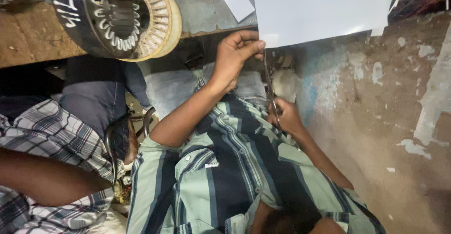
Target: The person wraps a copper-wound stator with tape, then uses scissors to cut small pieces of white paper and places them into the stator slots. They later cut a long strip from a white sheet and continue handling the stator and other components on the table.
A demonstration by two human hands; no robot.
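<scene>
White paper sheet (324, 8) hangs over the bench edge, its lower corner pinched by the left hand (235, 55), arm stretched out from the striped shirt (225, 168). Right hand (284, 116) closed on scissors (271, 90), blades reaching up to the paper beside those fingers. Motor stator (127, 15) on wooden bench (28, 36); another person's checked sleeve (42, 135) nearby; worn concrete floor (390, 121).

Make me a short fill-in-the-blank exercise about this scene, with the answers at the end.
1. The left hand pinches the edge of a large sheet whose colour is ___.
2. The right hand grips a pair of ___, blades pointing up at the sheet.
3. The motor stator rests on a bench top made of ___.
Missing words: white; scissors; wood.
</scene>
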